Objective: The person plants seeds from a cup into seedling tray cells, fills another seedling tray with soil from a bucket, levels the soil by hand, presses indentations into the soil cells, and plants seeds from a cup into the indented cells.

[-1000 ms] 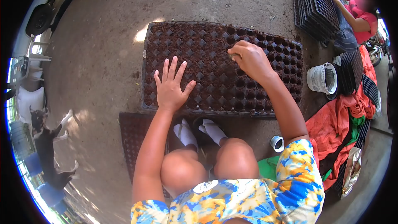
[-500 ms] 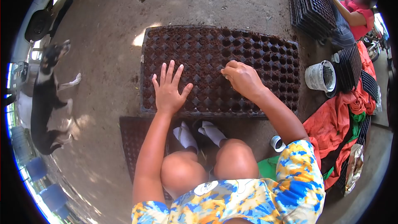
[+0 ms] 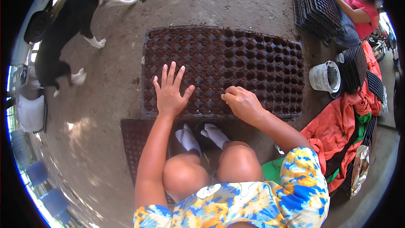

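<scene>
A large black seedling tray [image 3: 192,46] lies on the ground before my knees, its cells holding dark brown soil. Cells on its right side show round hollows; those on the left look level with soil. My left hand [image 3: 171,95] rests on the tray's left part, palm down and fingers spread. Over the tray's lower middle, my right hand [image 3: 242,103] has its fingertips pinched together close to the soil. Whatever is between those fingertips is too small or hidden to make out.
A dog [image 3: 69,31] walks at the left. Stacked seedling trays [image 3: 314,6] stand at the upper right beside a person in pink [image 3: 358,8]. A white bucket [image 3: 325,78], orange cloth [image 3: 337,126] and another tray [image 3: 139,143] lie around the soil-filled tray.
My right hand has moved down the tray towards me, still pinched. My left hand has stayed in place. The dog has walked forward, towards the top of the view.
</scene>
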Demonstrator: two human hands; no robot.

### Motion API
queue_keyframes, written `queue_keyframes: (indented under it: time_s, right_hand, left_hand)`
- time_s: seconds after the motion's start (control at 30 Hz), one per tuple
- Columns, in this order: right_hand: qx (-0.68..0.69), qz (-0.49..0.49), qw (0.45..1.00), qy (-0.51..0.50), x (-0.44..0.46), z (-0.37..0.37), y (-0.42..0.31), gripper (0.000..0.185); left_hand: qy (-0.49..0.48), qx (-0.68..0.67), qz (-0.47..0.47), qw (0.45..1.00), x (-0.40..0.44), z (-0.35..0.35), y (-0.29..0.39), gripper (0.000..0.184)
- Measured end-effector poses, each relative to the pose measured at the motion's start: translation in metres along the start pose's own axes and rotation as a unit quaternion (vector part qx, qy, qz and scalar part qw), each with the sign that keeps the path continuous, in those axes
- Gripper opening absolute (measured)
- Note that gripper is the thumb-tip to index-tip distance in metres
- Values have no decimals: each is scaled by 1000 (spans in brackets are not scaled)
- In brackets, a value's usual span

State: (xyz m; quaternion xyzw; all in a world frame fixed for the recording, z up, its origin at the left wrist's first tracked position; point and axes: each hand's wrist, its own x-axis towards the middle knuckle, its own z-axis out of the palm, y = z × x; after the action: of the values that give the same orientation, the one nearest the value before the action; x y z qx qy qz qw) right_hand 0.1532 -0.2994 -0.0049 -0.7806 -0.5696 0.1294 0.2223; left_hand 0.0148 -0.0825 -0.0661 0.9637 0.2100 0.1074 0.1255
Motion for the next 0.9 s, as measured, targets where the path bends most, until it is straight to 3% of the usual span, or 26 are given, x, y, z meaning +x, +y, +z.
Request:
queue_keyframes:
  time_s: [0.17, 0.37, 0.47, 0.57, 0.9]
  right_hand:
    - [-5, -17, 1000, 21, -9, -12, -15, 12]
    - [-50, -28, 996, -62, -18, -5, -26, 11]
    - [-21, -75, 997, 0, -7, -6, -39, 12]
    - [-55, -102, 993, -23, -1, 19, -34, 13]
    - [-81, -68, 994, 7, 27, 1, -24, 10]
  left_hand:
    - [7, -1, 3, 1000, 0, 1, -1, 63]
    - [8, -4, 2, 1000, 0, 0, 0, 63]
    - [9, -2, 3, 1000, 1, -3, 1, 63]
    - [3, 4, 1, 1000, 1, -1, 1, 63]
    - [3, 3, 3, 1000, -1, -2, 0, 63]
